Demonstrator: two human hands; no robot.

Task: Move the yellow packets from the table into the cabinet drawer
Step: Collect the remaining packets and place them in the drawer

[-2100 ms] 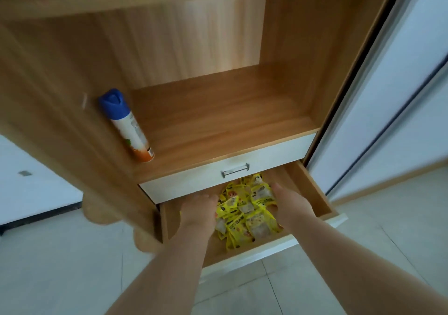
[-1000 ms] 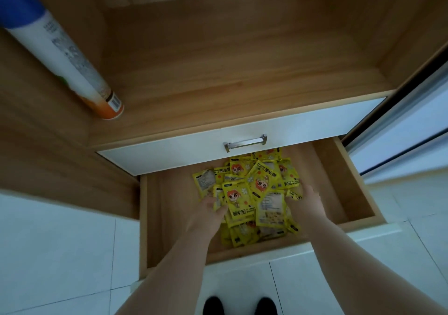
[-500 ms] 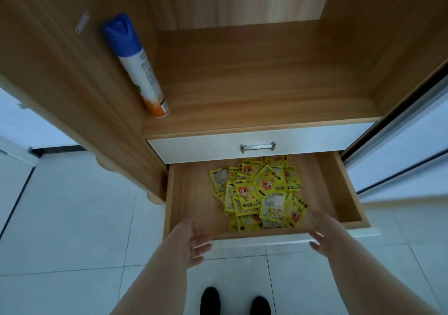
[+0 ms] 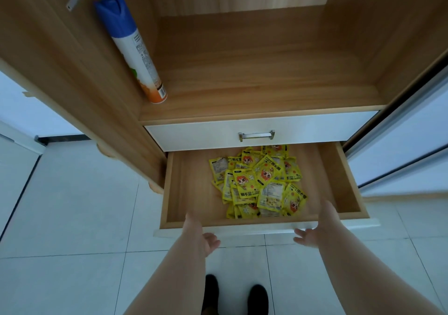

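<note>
Hovering empty at the drawer (image 4: 194,193) front, both hands, left (image 4: 197,238) and right (image 4: 320,230), spread open beside yellow packets (image 4: 257,184).

Back of the yellow packets (image 4: 258,184) heap tucked out of sight under the closed upper drawer (image 4: 261,133). Lower packets buried beneath the top layer; count impossible to tell. Print on the spray can (image 4: 135,48) too small to read. Forearms cut off by the bottom edge. Shoes (image 4: 236,293) dark, partly hidden behind the left arm.
</note>
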